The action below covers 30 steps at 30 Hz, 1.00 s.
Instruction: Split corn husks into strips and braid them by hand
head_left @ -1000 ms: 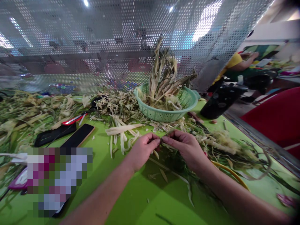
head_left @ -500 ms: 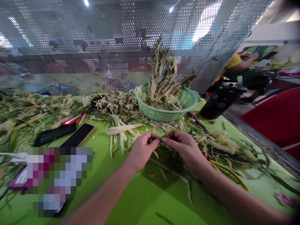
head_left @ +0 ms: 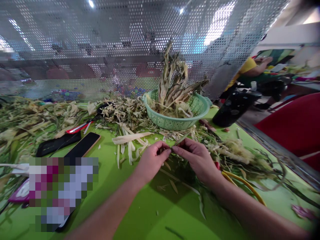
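Observation:
My left hand (head_left: pixel 155 160) and my right hand (head_left: pixel 192 155) meet fingertip to fingertip over the green table. Between them they pinch a thin strip of corn husk (head_left: pixel 180 140), whose pale green end sticks up past my right fingers. Most of the strip is hidden by the fingers. Cream husk pieces (head_left: pixel 130 141) lie just beyond my left hand. Beneath the hands are narrow husk shreds (head_left: pixel 173 186) and a darker green heap partly covered by my right hand.
A green plastic basket (head_left: pixel 175 124) with dried husks stands behind the hands. To its right is a black tumbler (head_left: pixel 227 108). Phones (head_left: pixel 83 145), a red cutter (head_left: pixel 78 127) and husk piles lie left. Yellow-handled scissors (head_left: pixel 247 183) lie under my right forearm. A person in yellow sits far right.
The husk strip's end now shows more, rising above my right fingers. Both hands stay nearly in place, still pinching.

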Motion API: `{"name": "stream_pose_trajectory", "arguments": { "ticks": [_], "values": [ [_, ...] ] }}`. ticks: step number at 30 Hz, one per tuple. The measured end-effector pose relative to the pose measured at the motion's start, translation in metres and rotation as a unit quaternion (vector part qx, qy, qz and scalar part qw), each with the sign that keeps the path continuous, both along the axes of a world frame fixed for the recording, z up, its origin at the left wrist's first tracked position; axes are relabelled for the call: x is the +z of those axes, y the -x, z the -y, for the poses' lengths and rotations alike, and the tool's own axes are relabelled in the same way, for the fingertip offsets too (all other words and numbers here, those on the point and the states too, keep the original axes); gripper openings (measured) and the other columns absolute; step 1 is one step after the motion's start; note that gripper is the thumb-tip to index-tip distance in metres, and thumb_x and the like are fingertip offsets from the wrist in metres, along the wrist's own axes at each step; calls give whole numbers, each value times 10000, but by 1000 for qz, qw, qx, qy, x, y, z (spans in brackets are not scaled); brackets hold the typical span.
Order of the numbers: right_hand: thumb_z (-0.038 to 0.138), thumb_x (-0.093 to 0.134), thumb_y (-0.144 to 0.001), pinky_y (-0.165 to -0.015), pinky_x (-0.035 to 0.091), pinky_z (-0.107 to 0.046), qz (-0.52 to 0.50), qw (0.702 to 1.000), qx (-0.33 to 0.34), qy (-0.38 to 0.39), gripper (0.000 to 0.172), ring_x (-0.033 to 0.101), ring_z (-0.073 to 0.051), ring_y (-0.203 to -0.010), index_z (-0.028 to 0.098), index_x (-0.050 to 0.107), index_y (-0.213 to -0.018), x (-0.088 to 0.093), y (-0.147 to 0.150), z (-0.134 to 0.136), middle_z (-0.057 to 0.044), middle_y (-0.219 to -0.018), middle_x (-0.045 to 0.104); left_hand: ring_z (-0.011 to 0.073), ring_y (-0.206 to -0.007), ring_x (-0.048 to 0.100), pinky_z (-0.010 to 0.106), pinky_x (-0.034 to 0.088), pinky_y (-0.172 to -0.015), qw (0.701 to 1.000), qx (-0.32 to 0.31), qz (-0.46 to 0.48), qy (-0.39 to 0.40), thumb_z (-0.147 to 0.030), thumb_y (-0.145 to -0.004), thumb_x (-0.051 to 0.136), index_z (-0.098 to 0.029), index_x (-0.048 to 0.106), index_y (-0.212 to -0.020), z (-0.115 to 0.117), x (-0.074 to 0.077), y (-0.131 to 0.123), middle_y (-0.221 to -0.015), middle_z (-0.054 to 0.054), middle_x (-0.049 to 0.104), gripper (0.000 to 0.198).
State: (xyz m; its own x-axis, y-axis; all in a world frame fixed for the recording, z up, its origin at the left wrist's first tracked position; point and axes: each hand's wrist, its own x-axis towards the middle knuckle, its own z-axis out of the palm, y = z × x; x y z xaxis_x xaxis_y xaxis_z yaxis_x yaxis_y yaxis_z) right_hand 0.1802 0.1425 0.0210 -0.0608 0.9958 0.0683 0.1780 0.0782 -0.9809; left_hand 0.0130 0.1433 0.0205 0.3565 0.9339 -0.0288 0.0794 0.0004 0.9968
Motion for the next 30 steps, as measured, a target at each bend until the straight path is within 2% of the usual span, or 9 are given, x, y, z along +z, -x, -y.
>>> {"name": "stream_pose_trajectory", "arguments": {
  "ticks": [3, 8, 17, 22, 25, 30],
  "values": [
    [423, 679, -783, -629, 409, -288, 4, 1000, 13, -18, 244, 532, -170, -683, 191, 616, -745, 0, 0, 0, -13, -718, 630, 138, -729, 542, 261, 421, -685, 1000, -9, 4, 2, -423, -872, 533, -182, 609, -899, -2, -1, 1, -813, 19, 597, 255],
    [433, 673, -784, -680, 427, -302, 13, 999, 21, -33, 238, 563, -188, -731, 196, 667, -761, 2, 0, -1, -20, -752, 657, 135, -719, 547, 258, 424, -688, 1000, -2, 22, 18, -400, -849, 574, -184, 605, -893, -4, -5, 0, -809, 13, 598, 223],
    [419, 652, -802, -624, 378, -285, 23, 999, 23, -15, 223, 507, -164, -663, 202, 654, -751, 2, -2, -1, -1, -694, 605, 111, -724, 547, 241, 427, -693, 991, 38, 109, 62, -337, -831, 600, -201, 601, -890, -1, -6, -2, -822, -3, 575, 149],
    [335, 635, -794, -666, 375, -289, -1, 1000, 11, -20, 163, 500, -160, -683, 195, 637, -710, 2, -3, -3, 3, -681, 585, 101, -725, 547, 225, 417, -669, 989, 35, 132, 63, -328, -842, 594, -194, 584, -893, -1, -3, -2, -815, -6, 560, 144],
    [337, 640, -789, -666, 376, -288, -17, 1000, 4, -17, 162, 501, -157, -680, 193, 640, -713, 0, -3, -4, 2, -688, 595, 104, -704, 542, 228, 406, -650, 989, 30, 128, 70, -359, -833, 611, -184, 574, -879, -2, -4, -2, -777, -9, 552, 184],
    [395, 677, -792, -639, 387, -268, -17, 1000, 3, -25, 199, 511, -145, -689, 198, 652, -780, -2, -3, -5, 3, -743, 606, 113, -737, 531, 253, 407, -721, 991, 13, 100, 88, -373, -777, 681, -167, 580, -883, -5, -7, -1, -802, 0, 567, 253]
  ]
}}
